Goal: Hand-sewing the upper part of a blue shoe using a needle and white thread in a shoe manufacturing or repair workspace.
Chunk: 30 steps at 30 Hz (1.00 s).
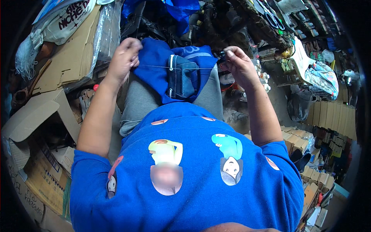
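Observation:
A thin pale thread (154,67) is stretched taut between my two hands, above my lap. My left hand (125,58) is closed on its left end, slightly blurred. My right hand (237,63) is closed at the other end, thumb and forefinger pinched together; a small dark tip shows by them, too little to name. Under the thread lies a dark blue fabric piece (185,79) with pale stitching and white cord along its left side, perhaps a shoe or shoe upper. It rests on a blue cloth (152,83) spread over my grey-trousered knees.
Open cardboard boxes (42,112) crowd my left, with flattened cardboard (73,50) behind them. Dark piled items (154,23) lie ahead beneath a blue plastic bag (181,13). At my right stand small white bottles (264,79), a white chair (301,58) and stacked boxes (332,118).

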Available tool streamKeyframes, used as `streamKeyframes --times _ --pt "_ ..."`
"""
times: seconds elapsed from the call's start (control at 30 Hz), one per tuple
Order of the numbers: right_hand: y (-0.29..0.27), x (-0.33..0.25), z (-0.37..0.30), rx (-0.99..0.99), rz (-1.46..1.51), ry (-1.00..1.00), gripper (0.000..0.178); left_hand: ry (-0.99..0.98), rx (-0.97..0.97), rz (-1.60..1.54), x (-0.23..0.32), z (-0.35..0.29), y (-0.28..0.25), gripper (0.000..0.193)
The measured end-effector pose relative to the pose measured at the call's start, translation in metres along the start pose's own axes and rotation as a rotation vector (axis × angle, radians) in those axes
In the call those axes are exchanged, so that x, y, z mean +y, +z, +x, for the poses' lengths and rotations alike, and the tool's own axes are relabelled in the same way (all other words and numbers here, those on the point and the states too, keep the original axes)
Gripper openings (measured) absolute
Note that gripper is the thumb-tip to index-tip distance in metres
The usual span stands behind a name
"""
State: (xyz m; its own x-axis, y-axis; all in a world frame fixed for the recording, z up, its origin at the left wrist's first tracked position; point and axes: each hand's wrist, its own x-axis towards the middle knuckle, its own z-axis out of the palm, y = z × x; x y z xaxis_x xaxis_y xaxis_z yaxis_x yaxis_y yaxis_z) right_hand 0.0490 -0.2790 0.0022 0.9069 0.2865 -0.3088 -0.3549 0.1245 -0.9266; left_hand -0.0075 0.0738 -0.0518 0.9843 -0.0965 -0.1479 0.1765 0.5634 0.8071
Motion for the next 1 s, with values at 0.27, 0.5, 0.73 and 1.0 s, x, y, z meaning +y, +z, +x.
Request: streamKeyframes --times 0.27,0.5,0.73,1.0 --pt "0.036 0.005 -0.014 -0.304 -1.442 -0.64 0.011 0.064 -0.446 1.358 -0.003 0.036 0.063 0.043" --pt "0.044 0.001 -0.006 -0.209 -1.371 -0.51 0.015 -0.085 -0.442 1.315 0.003 0.041 0.075 0.042" --pt "0.048 -0.001 0.0 -0.29 -1.378 -0.55 0.013 -0.064 -0.471 1.295 0.001 0.046 0.071 0.041" --pt "0.058 -0.008 0.007 -0.353 -1.495 -0.553 0.013 -0.089 -0.456 1.334 0.004 0.048 0.073 0.042"
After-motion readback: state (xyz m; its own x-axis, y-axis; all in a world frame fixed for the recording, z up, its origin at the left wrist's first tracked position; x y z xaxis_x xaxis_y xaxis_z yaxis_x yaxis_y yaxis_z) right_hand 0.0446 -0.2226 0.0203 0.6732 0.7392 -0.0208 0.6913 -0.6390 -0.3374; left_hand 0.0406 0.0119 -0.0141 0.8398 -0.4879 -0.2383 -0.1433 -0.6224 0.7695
